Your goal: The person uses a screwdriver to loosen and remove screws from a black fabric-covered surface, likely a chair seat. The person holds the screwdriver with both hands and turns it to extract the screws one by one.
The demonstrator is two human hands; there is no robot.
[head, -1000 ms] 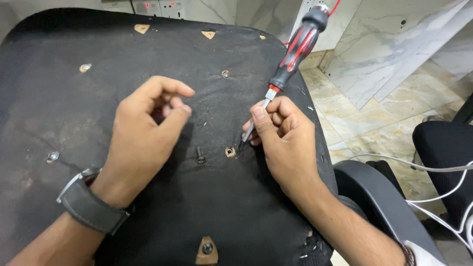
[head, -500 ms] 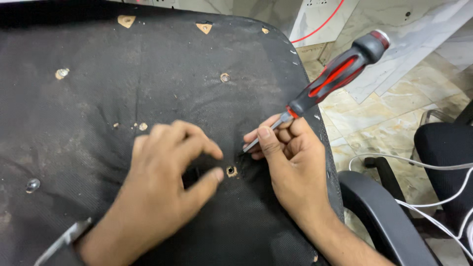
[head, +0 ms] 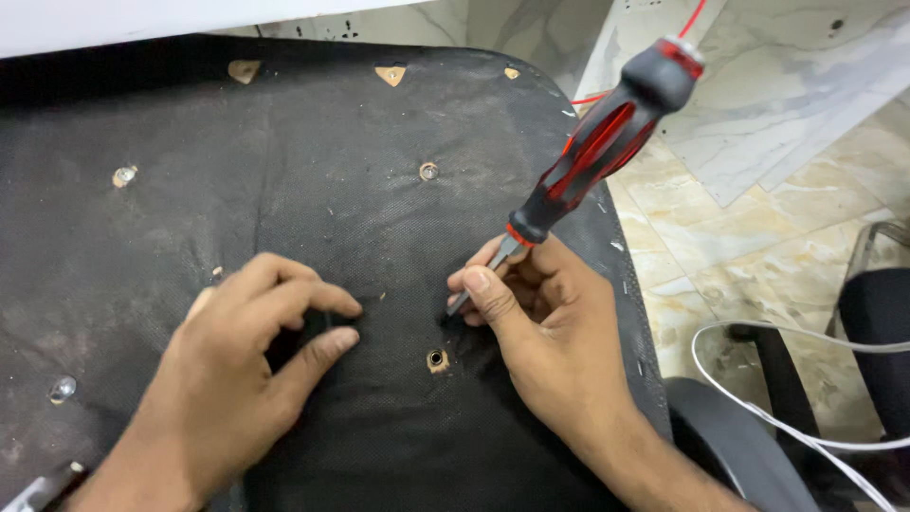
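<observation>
Screwdriver (head: 592, 156), black and red in the handle, slants up toward the seat's right edge, its metal tip down on the black fabric underside of the chair seat (head: 284, 142) near the middle. Nearest, the left hand (head: 242, 379) rests on the fabric, fingers curled loosely, grasping nothing. Beside it the right hand (head: 540, 332) pinches the shaft. Just below the tip lies a bare screw hole (head: 436, 359). Farther off, a screw (head: 428, 171) sits toward the far edge.
</observation>
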